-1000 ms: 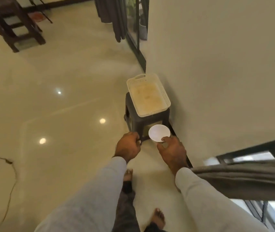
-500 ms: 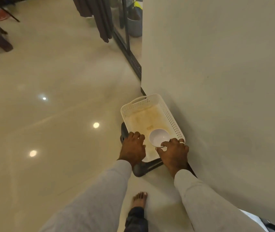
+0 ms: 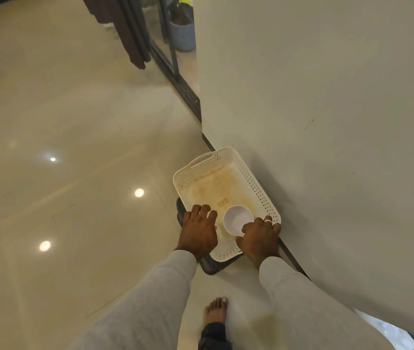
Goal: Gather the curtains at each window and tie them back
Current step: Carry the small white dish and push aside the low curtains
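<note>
A dark curtain (image 3: 130,34) hangs at the glass door far ahead at the top, well away from both hands. A white perforated tray (image 3: 258,188) sits on a dark stool (image 3: 208,267) against the wall. My right hand (image 3: 260,239) holds a small white bowl (image 3: 237,218) by its near rim, inside the tray's near end. My left hand (image 3: 198,233) lies palm down with fingers spread over the tray's near left edge, just left of the bowl. Grey sleeves cover both arms.
A plain wall (image 3: 327,122) runs along the right, right next to the tray. A potted plant (image 3: 183,36) stands behind the glass door. Glossy tiled floor (image 3: 74,173) spreads to the left. My bare foot (image 3: 216,310) is just behind the stool.
I have stepped up to the stool. The bowl has gone from in front of the stool into the tray's near end, and my left hand has come down onto the tray's edge.
</note>
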